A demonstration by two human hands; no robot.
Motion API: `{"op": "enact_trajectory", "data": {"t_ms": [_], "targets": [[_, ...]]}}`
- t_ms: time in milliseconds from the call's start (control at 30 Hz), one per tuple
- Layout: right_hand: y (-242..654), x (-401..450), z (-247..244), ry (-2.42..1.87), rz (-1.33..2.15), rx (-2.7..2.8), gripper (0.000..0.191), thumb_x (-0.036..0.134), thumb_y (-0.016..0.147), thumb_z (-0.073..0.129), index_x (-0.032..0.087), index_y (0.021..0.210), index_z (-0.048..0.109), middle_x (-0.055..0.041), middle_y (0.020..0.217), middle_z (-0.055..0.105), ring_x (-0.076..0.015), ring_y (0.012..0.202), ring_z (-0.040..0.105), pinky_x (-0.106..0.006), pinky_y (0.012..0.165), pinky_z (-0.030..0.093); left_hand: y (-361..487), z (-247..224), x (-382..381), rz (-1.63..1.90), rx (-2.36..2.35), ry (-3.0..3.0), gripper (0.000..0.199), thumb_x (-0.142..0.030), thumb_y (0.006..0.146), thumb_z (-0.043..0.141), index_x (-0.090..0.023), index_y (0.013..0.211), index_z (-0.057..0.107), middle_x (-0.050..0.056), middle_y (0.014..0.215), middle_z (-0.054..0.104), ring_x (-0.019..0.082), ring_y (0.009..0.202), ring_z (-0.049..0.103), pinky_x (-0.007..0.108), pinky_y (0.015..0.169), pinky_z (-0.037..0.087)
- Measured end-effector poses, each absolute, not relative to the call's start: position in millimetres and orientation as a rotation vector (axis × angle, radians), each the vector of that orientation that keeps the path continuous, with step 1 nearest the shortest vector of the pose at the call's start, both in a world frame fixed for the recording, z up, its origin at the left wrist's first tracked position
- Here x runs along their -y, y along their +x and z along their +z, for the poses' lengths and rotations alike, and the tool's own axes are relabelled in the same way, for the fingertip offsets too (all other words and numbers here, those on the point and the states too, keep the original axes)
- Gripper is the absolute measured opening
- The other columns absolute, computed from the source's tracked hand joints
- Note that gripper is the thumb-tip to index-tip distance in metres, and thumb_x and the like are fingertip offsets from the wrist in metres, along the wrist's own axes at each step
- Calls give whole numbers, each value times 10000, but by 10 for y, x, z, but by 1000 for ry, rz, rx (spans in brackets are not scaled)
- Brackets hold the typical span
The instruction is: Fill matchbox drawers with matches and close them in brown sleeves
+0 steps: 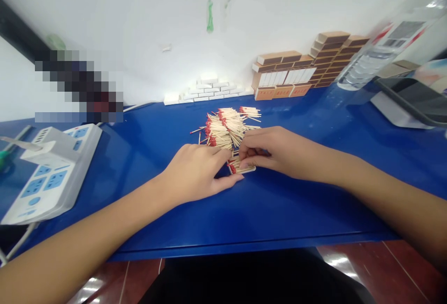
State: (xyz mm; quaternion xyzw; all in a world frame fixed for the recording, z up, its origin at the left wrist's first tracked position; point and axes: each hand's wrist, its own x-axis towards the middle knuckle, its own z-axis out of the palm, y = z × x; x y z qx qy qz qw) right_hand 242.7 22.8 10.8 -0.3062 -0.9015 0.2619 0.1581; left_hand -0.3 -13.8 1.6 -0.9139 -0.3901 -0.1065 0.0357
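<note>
A small white matchbox tray (253, 169) with red-tipped matchsticks (239, 166) in it lies on the blue table. My left hand (195, 171) grips it from the left, thumb along the near side and fingers at the far side. From the right, my right hand (268, 148) reaches over the tray, fingers bent and pinched at the matchsticks; its fingertips partly hide them. Just behind both hands is a loose pile of matchsticks (226, 124), red heads mostly to the left.
Against the wall stand stacked white trays (209, 89) and brown-sided matchboxes (284, 73). At right are a clear plastic bottle (363, 69) and a dark phone-like device (415, 99) on a white box. A white power strip (52, 173) with a plugged-in adapter lies left. The table's edge (244, 248) is near me.
</note>
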Motion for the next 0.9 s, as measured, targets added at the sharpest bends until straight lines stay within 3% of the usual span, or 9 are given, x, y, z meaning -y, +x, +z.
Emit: {"op": "enact_trajectory", "data": {"t_ms": [267, 500, 700, 900], "targets": [[2420, -208, 99, -857, 763, 2577, 126, 336, 975, 678, 223, 921, 696, -30, 906, 715, -164, 746, 603, -289, 645, 381, -1, 16, 138, -321, 1198, -2818, 437, -602, 993, 600, -187, 989, 735, 35, 804, 777, 226, 691, 726, 318, 563, 383], [2395, -207, 87, -886, 708, 2567, 143, 282, 977, 641, 207, 856, 651, -20, 862, 671, -145, 702, 549, -284, 635, 361, -4, 5, 131, -334, 1188, -2800, 446, -610, 991, 597, -186, 977, 735, 25, 775, 765, 222, 669, 719, 312, 547, 366], [2490, -211, 181, -987, 752, 2633, 210, 420, 958, 693, 221, 893, 684, -14, 835, 678, -148, 673, 541, -289, 601, 334, -10, -5, 125, -348, 1164, -2797, 459, -622, 994, 593, -185, 969, 731, 25, 778, 762, 219, 673, 719, 313, 545, 365], [2497, -191, 220, -1015, 836, 2651, 127, 296, 963, 644, 218, 889, 712, -21, 860, 724, -152, 700, 596, -280, 609, 354, -10, -5, 134, -353, 1148, -2783, 465, -628, 993, 598, -184, 974, 733, 25, 763, 753, 218, 662, 711, 309, 535, 340]]}}
